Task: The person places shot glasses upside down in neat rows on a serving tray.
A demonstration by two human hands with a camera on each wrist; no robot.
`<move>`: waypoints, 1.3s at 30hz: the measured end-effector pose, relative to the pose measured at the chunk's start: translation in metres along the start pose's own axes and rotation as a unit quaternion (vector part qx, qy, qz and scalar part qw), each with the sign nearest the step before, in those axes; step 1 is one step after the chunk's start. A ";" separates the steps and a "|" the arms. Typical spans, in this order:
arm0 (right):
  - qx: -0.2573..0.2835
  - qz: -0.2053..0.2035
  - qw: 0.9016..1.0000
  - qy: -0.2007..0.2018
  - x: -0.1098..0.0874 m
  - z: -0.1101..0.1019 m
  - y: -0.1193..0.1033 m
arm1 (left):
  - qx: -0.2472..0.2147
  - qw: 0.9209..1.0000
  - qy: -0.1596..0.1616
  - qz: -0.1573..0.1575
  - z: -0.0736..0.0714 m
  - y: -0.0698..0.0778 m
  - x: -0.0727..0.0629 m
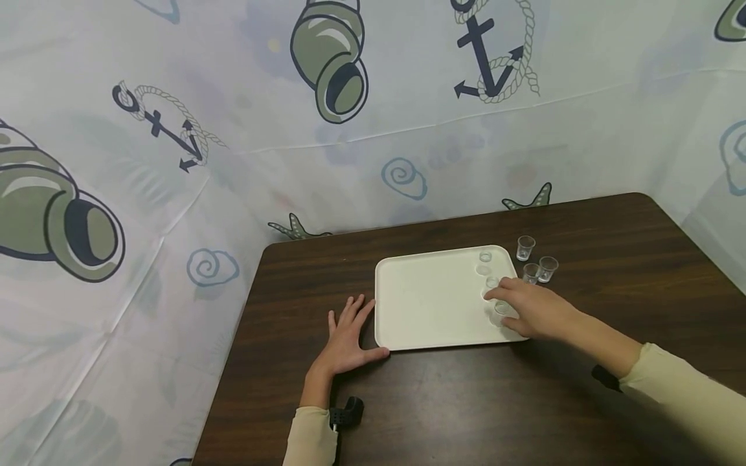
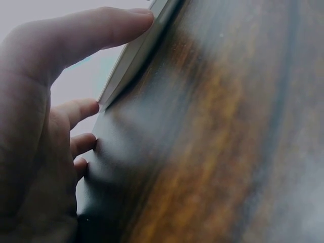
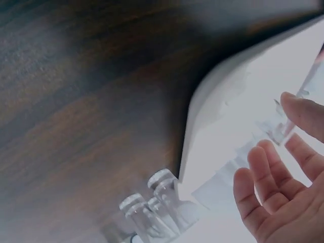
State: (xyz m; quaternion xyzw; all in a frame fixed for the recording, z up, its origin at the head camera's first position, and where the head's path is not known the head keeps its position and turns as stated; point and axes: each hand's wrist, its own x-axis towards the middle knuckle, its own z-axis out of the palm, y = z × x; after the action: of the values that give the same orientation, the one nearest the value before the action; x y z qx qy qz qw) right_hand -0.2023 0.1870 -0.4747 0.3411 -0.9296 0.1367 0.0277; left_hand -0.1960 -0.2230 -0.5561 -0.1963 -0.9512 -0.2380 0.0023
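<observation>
A white rectangular tray (image 1: 431,301) lies on the dark wooden table. My left hand (image 1: 344,346) has its fingers spread at the tray's near left corner, the thumb along the front edge; the left wrist view shows the thumb (image 2: 116,28) against the rim. Over the tray's right end is my right hand (image 1: 539,307), thumb and forefinger apart on either side of a small clear glass (image 1: 501,308). In the right wrist view that glass (image 3: 276,126) shows just beyond the parted fingertips. Two more small glasses, one far (image 1: 485,257) and one middle (image 1: 492,283), stand in line behind it.
Three similar clear glasses stand on the table right of the tray: one at the back (image 1: 526,248), one beside the hand (image 1: 531,272) and one farther right (image 1: 548,268). A patterned cloth (image 1: 350,168) hangs behind the table's back edge.
</observation>
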 end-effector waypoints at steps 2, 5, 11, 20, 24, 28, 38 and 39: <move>0.000 0.007 1.000 0.004 -0.001 -0.006 -0.001 | -0.002 1.000 0.002 0.002 0.000 -0.001 0.000; 0.001 0.023 1.000 0.009 -0.002 -0.014 -0.003 | 0.002 1.000 0.002 0.001 0.000 -0.001 0.000; 0.031 0.057 0.997 0.038 -0.004 -0.031 -0.002 | 0.008 1.000 -0.002 0.002 0.001 -0.002 0.000; 0.128 0.140 0.968 0.165 -0.006 -0.056 0.027 | 0.008 1.000 0.006 0.008 0.001 -0.002 0.001; 0.158 0.190 0.946 0.209 -0.012 -0.058 0.047 | 0.011 1.000 0.005 0.005 0.001 -0.002 0.001; 0.185 0.226 0.931 0.218 -0.020 -0.051 0.068 | 0.009 1.000 -0.003 -0.001 0.001 -0.002 0.000; 0.244 0.252 0.931 0.103 -0.025 -0.021 0.108 | 0.008 1.000 0.006 0.005 0.001 -0.003 0.001; 0.246 0.249 0.932 0.093 -0.026 -0.018 0.112 | 0.008 1.000 0.005 0.006 0.001 -0.003 0.001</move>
State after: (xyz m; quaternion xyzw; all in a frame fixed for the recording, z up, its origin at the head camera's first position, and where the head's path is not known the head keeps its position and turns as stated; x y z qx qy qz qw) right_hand -0.2549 0.2901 -0.4875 0.0807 -0.9153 0.3946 -0.0061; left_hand -0.1983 -0.2248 -0.5584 -0.2006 -0.9519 -0.2313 0.0098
